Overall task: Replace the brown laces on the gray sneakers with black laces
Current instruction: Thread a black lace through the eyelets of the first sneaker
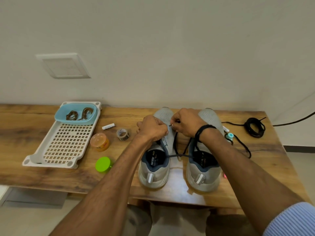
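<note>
Over the left sneaker point(156, 169), the left hand point(153, 127) has its grip clenched on the upper; the right hand point(186, 122) has its grip pinching the black lace point(177, 156) tip.

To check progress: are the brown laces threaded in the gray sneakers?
No, the brown laces lie coiled in the blue tub on the white tray.

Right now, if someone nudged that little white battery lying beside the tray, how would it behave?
The battery lies on its side, a smooth cylinder on the flat wooden table, so it would probably roll easily. It looks stiff and is likely heavy for its size. The orange jar nearby might stop it.
</note>
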### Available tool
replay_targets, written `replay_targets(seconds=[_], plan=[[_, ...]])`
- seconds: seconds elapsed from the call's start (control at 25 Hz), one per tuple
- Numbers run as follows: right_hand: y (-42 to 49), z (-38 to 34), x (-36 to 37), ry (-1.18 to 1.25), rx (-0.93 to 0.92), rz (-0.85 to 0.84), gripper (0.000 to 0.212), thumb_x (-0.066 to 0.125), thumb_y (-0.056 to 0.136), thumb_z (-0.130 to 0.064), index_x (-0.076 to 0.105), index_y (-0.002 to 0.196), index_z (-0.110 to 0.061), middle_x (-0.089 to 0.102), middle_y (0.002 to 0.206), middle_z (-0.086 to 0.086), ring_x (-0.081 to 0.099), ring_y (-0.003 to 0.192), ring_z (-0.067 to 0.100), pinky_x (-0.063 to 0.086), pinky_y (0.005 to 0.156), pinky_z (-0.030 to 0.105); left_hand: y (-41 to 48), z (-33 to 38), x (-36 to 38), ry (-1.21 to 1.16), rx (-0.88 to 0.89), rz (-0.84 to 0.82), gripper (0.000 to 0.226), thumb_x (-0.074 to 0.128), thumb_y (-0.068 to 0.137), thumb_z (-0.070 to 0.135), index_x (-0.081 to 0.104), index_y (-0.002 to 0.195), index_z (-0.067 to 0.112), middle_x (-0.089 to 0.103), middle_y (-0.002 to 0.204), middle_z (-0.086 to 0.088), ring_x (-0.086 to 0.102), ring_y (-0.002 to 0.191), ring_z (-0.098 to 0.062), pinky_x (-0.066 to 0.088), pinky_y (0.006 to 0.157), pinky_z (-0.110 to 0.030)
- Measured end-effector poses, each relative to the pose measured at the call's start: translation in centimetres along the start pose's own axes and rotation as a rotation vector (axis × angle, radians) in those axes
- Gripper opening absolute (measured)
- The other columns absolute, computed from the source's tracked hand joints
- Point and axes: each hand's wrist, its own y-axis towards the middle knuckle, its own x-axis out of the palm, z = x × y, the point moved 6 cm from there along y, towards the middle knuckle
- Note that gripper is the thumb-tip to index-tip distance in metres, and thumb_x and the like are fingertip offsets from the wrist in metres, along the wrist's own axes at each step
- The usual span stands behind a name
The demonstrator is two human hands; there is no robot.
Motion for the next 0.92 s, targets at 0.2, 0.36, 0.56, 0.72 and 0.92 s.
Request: replay_targets(seconds=[0.2, 0.36, 0.56, 0.72, 0.92], plan=[[0.3, -0.8, 0.3, -0.178, 0.054, 0.056, 0.025, 0.055, 0.087, 0.004, 0.069, 0.106, -0.005, 0.069, 0.106, 0.015, 0.064, 0.099, 0.029, 0.053, 0.086, 0.034, -0.2, 0.6, 0.1, 0.083, 0.065, 0.050, 0.022, 0.073, 0.070, 0.017, 0.067, 0.057, 0.034, 0.072, 0.099, 0.002, 0.052, 0.115, -0.022, 0.048, 0.100, -0.038], [0.3, -1.6, 0.9, -0.345, 0.058, 0.027, 0.026, 0.050, 0.091, 0.004, 0.063, 0.111, -0.004, 0.064, 0.109, 0.014, 0.062, 0.102, 0.030, 0.052, 0.084, 0.035, -0.5, 1.4, 0.1, 0.194, 0.139, 0.084, 0.017, 0.069, 0.072, 0.019, 0.077, 0.080, 0.032, 0.066, 0.108, 0.003, 0.045, 0.115, -0.022, 0.044, 0.097, -0.034], [0.1, -1.8, 1.1, -0.304, 0.121, 0.054, 0.021, 0.049, 0.091, 0.001, 0.055, 0.073, -0.007, 0.063, 0.087, 0.010, 0.060, 0.082, 0.027, 0.044, 0.067, 0.034, -1.6, 2.3, 0.1, 0.197, 0.147, 0.072, 0.018, 0.064, 0.072, 0.016, 0.064, 0.056, 0.026, 0.066, 0.097, -0.001, 0.041, 0.108, -0.022, 0.038, 0.088, -0.033], [0.0, 0.0, -0.3, 0.054, 0.232, 0.157, 0.016, 0.063, 0.086, -0.001, 0.076, 0.086, -0.011, 0.074, 0.092, 0.005, 0.067, 0.090, 0.020, 0.050, 0.078, 0.025, -0.9, 1.1, -0.4, 0.031, 0.014, 0.024, 0.007, 0.072, 0.060, 0.027, 0.071, 0.054, 0.022, 0.070, 0.080, 0.007, 0.053, 0.108, -0.026, 0.043, 0.091, -0.038], [-0.3, 1.0, -0.4, 0.176, 0.242, 0.143, 0.011, 0.070, 0.084, -0.007, 0.077, 0.086, -0.014, 0.075, 0.093, 0.001, 0.067, 0.091, 0.015, 0.051, 0.087, 0.024, -0.3, 1.8, -0.8, 0.159, 0.239, -0.012, 0.004, 0.076, 0.077, 0.029, 0.078, 0.075, 0.032, 0.074, 0.101, 0.003, 0.067, 0.098, -0.017, 0.055, 0.090, -0.040]])
